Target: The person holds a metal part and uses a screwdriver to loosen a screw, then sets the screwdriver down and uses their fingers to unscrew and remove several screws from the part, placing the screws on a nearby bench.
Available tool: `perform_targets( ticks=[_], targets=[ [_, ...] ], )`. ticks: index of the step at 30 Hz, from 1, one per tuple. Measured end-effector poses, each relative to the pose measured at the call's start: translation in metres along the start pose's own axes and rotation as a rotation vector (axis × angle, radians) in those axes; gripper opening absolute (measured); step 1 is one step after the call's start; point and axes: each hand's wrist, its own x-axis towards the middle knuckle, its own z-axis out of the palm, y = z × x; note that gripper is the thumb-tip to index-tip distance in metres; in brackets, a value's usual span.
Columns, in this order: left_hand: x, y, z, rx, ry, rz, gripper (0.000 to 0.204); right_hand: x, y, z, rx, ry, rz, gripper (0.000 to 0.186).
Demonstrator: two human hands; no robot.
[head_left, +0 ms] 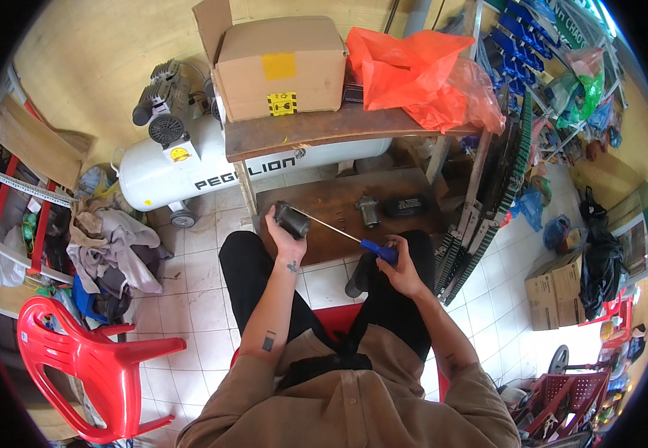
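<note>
My left hand (283, 240) is wrapped round a dark, cylindrical metal part (292, 221), held above the near left of a low brown wooden board (331, 243). In my right hand (404, 272) is a screwdriver (380, 251) with a blue handle. Its long thin shaft slants up and left, and the tip reaches the metal part; whether it touches or goes into it I cannot tell. A second, similar metal part (369, 211) lies on the board, beside a flat black case (407, 206). A dark cylinder (356, 281) shows between my knees, partly hidden.
Behind the board, a wooden table (301, 134) carries a cardboard box (283, 71) and an orange plastic bag (410, 71). A white air compressor (167, 168) stands left. Closer lie crumpled clothes (111, 235) and a red plastic chair (92, 358). Dark slatted panels (488, 201) lean at right.
</note>
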Motion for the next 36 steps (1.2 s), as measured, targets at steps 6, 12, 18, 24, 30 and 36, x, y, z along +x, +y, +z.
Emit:
perform_targets(
  ticks=[6,12,18,24,30,36],
  targets=[
    [0.002,-0.003,-0.005,0.001,0.034,-0.005,0.029,0.001,-0.015,0.006,-0.364,0.176,-0.163,0.039],
    [0.002,-0.004,-0.002,0.006,-0.011,0.003,0.029,0.005,-0.026,0.012,0.046,0.302,0.15,0.02],
    [-0.001,-0.005,-0.001,0.02,-0.027,-0.004,0.03,0.0,-0.031,0.011,-0.146,0.166,0.27,0.047],
    [0.004,-0.007,-0.008,0.033,-0.039,-0.014,0.028,0.005,-0.051,0.02,-0.028,0.348,0.151,0.025],
    [-0.005,-0.01,0.0,0.045,-0.065,-0.018,0.029,-0.003,-0.015,0.007,0.144,0.152,-0.131,0.011],
    [0.004,-0.004,-0.005,-0.039,-0.043,0.002,0.031,0.004,-0.024,0.006,0.256,-0.043,-0.19,0.023]
  ],
)
